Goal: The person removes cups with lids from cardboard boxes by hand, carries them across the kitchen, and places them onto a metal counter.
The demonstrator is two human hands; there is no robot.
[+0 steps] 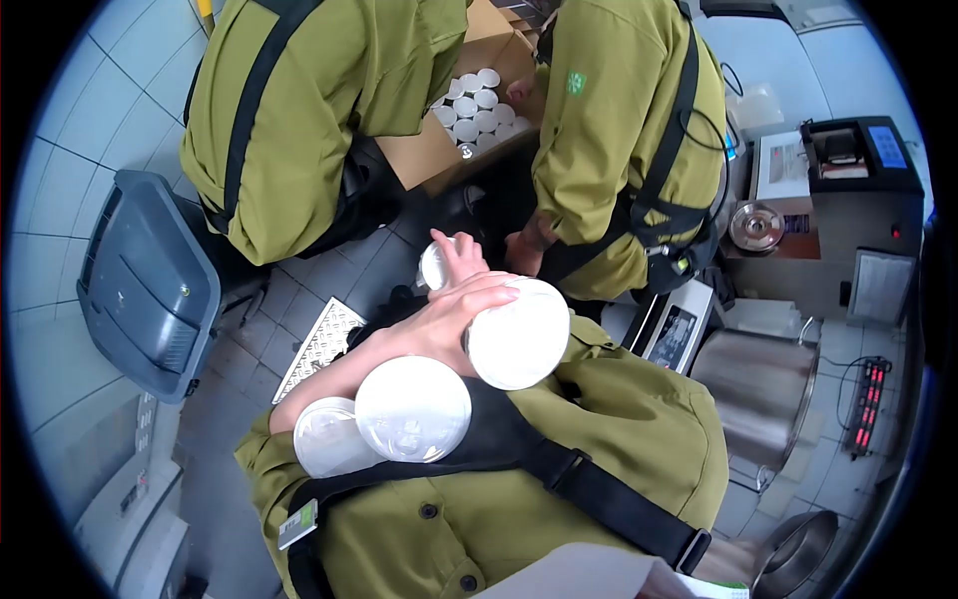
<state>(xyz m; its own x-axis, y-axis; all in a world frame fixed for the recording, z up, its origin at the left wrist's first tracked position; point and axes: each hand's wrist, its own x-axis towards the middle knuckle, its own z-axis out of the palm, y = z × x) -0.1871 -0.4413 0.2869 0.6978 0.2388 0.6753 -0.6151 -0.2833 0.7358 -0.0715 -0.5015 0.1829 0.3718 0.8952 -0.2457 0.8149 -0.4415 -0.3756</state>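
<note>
My left forearm lies across my chest, and my left hand (439, 324) curls around the side of a white round-lidded cup (519, 334). Two more lidded cups, a front one (414, 409) and one partly behind it (327, 439), rest between that forearm and my body. Beyond it, my right hand (461, 258) has its fingers on a smaller-looking white cup (432, 268); its wrist and arm are mostly hidden. Further off, a cardboard box (404, 160) holds several white round-topped cups (484, 120).
Two people in olive shirts bend over the box, one at left (289, 130) and one at right (609, 130). A grey lidded bin (150, 290) stands left. At right are a large steel pot (753, 389), a black machine (863, 170) and a power strip (868, 404).
</note>
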